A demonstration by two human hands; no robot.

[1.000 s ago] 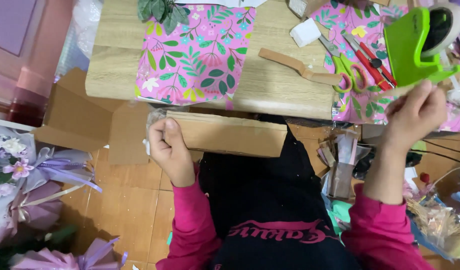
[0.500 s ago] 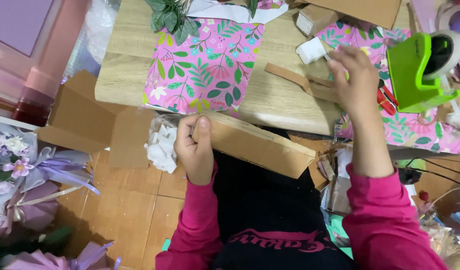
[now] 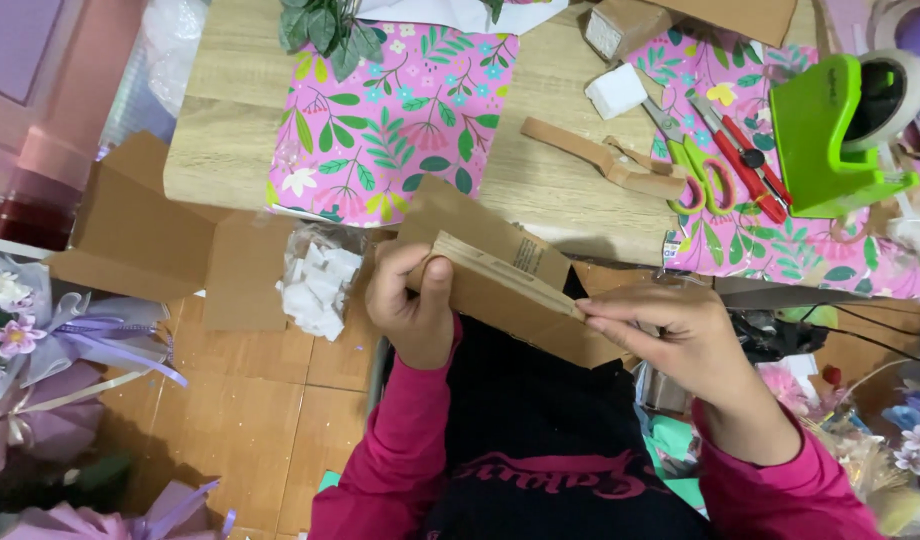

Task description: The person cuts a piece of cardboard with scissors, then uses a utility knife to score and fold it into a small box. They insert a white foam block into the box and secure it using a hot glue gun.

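I hold a brown cardboard piece (image 3: 500, 275) in front of my chest, just below the wooden table's edge (image 3: 540, 215). My left hand (image 3: 412, 305) grips its left end, thumb on top. My right hand (image 3: 670, 335) pinches its right edge with the fingertips. The cardboard is folded into layers, one flap standing up behind. Both sleeves are pink.
On the table lie pink floral paper (image 3: 390, 120), a cardboard strip (image 3: 605, 160), green-handled scissors (image 3: 695, 165), a red tool (image 3: 745, 165), a white foam block (image 3: 616, 92) and a green tape dispenser (image 3: 845, 130). An open carton (image 3: 155, 245) with white foam pieces (image 3: 315, 285) sits left; purple bouquets (image 3: 40, 350) lie on the floor.
My right hand came back from the table's right side and took the cardboard's right edge. My left hand lifted and tilted the cardboard up toward me.
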